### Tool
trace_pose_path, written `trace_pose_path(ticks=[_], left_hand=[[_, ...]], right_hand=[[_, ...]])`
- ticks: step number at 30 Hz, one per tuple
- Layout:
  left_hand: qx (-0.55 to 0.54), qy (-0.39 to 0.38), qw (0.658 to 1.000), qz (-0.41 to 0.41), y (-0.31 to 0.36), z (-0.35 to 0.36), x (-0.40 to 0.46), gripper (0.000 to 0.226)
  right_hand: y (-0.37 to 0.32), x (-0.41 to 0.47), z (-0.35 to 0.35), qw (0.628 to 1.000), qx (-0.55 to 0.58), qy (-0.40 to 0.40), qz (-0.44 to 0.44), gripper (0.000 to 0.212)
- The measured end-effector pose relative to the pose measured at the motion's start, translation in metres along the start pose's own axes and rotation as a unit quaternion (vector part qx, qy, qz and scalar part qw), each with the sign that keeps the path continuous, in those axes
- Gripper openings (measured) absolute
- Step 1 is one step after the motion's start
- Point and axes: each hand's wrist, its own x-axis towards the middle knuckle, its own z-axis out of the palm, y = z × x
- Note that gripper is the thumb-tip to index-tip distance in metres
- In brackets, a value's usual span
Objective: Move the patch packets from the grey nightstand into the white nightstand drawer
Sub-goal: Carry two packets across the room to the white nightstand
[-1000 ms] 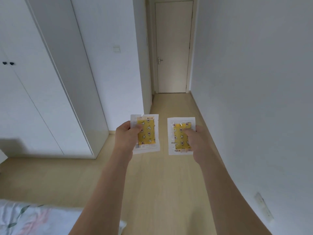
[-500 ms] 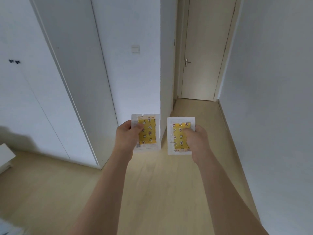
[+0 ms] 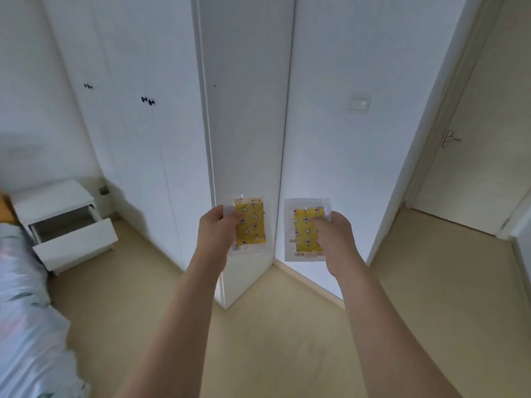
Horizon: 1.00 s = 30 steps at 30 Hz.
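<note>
Right, your left hand (image 3: 216, 232) pinches one patch packet (image 3: 249, 225) by its left edge, and your right hand (image 3: 335, 239) pinches the other packet (image 3: 305, 229) by its right edge, both held in the air. Further off to your left, the white nightstand (image 3: 51, 198) has its drawer (image 3: 75, 245) pulled out; what lies inside is hidden

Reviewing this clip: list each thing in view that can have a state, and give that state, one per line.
Left hand: gripping the left packet, held up.
Right hand: gripping the right packet, held up.
Nightstand drawer: pulled open.
Wardrobe doors: closed.
Room door: closed.
</note>
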Motion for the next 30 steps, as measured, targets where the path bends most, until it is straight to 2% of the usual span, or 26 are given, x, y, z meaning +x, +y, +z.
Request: trace_pose_path(ticks=[7,16,23,30], left_hand=[[0.0,0.12,0.993,-0.01,-0.004,-0.079,0.111,0.017],[0.01,0.278,0.96,-0.012,-0.008,-0.199,0.277,0.016],[0.066,0.376,0.924,0.031,0.049,-0.274,0.4,0.015],[0.023,0.457,0.889,-0.011,0.04,-0.368,0.483,0.014]], right_hand=[[0.002,0.093,0.155,0.989,-0.012,-0.147,0.016,0.015],[0.007,0.21,0.387,0.952,-0.035,-0.302,0.026,0.019],[-0.034,0.295,0.551,0.928,-0.023,-0.372,0.012,0.022],[-0.025,0.333,0.69,0.9,-0.061,-0.432,0.018,0.025]])
